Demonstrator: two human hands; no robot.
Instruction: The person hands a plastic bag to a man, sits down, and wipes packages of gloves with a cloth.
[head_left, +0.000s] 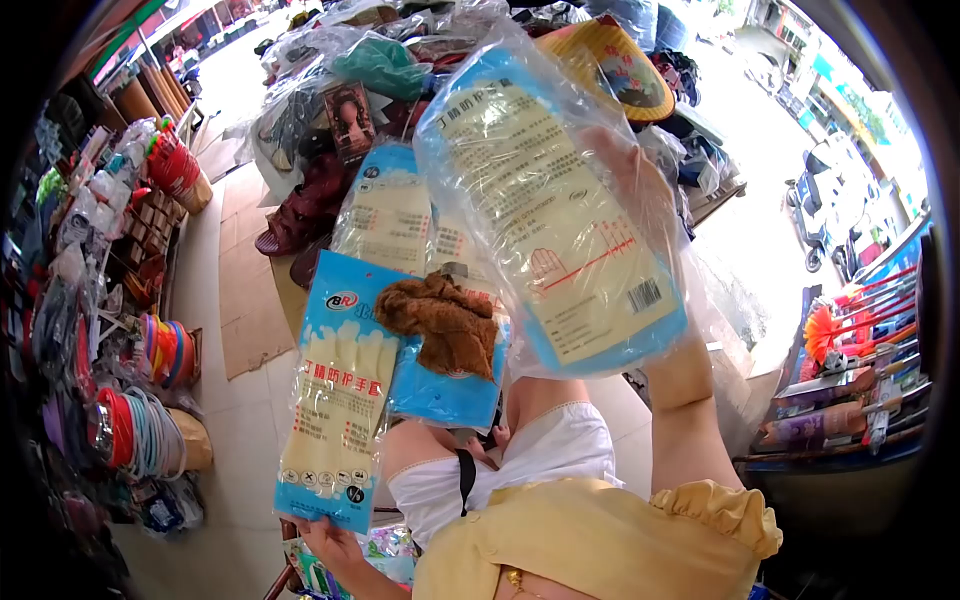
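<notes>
My left hand [335,548] pinches the bottom edge of a blue-and-cream packet of rubber gloves [340,400], printed side up. My right arm reaches forward, and my right hand [622,165] shows through clear plastic at the upper right edge of a larger packet of gloves [550,220]. This one is held up in a loose plastic bag, its back text and barcode facing me. I cannot tell whether the hand is inside or behind the plastic. A brown fuzzy cloth [445,322] lies over more glove packets [385,215] between my hands.
Ahead is a heap of bagged goods [400,70] with a yellow conical hat [615,65] and dark red sandals [305,205]. Shelves of wares and coiled hoses [150,435] line the left. Brushes and rolls [850,370] stand at right. Cardboard [250,280] covers part of the floor.
</notes>
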